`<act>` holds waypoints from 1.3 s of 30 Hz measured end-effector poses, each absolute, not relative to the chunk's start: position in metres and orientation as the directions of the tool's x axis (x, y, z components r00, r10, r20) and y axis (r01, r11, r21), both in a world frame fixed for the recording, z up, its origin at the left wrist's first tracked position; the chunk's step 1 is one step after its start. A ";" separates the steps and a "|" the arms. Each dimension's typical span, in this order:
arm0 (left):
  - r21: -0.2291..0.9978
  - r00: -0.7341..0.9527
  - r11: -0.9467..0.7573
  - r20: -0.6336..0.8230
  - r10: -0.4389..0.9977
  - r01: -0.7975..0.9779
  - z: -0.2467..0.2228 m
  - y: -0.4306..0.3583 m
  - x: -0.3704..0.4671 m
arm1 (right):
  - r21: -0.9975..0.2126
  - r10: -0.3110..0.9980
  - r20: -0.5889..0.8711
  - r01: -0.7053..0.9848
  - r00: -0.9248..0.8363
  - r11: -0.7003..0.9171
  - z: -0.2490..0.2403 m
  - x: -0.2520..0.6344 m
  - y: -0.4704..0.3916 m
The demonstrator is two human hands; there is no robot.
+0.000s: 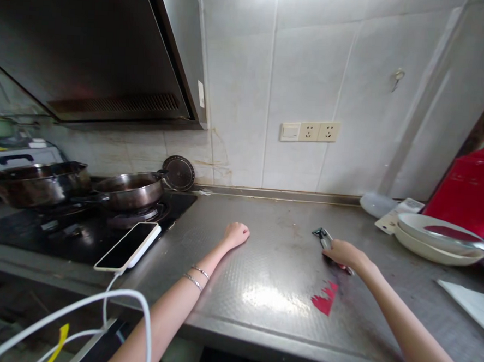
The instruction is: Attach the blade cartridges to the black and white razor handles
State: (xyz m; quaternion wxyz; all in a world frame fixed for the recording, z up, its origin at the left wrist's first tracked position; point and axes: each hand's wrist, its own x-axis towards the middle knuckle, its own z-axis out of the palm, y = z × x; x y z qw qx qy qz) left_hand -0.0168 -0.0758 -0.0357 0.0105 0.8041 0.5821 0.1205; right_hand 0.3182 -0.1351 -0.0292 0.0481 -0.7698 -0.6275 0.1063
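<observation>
My left hand [236, 234] rests on the metal counter [261, 269], its fingers curled into a fist, and nothing shows in it. Further right, my right hand [344, 254] is closed around a slim metal tool that looks like a peeler [324, 236]. The tool's dark greenish head points away to the upper left, and the end of its handle shows below my palm. Part of the handle is hidden by my fingers. Just in front of my right hand, a red scrap [325, 299] with jagged edges lies flat on the counter.
Left, two metal pans [130, 190] stand on the black stove [13, 227], under a range hood [119, 102]. A phone [127, 246] with a white cable [95, 293] lies at the stove's edge. Stacked white dishes [435, 244] and a red container [467, 186] stand right.
</observation>
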 end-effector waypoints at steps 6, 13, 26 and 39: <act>0.175 0.291 -0.322 0.182 0.939 0.931 -0.035 -0.076 -0.016 | -0.175 0.968 -0.195 0.966 0.157 -0.192 -0.022 0.310 -0.138; 0.242 0.277 -0.319 0.190 0.942 0.916 -0.035 -0.078 -0.018 | -0.218 0.985 0.081 0.967 0.152 -0.132 -0.021 0.300 -0.135; 0.645 0.336 -0.367 0.178 0.925 0.670 -0.005 -0.056 0.040 | -0.155 0.945 0.327 0.986 -0.008 0.063 0.017 0.201 -0.149; 0.580 0.345 -0.325 0.080 0.935 0.747 0.003 -0.066 0.052 | -0.057 0.957 0.262 0.988 -0.127 0.146 0.015 0.156 -0.162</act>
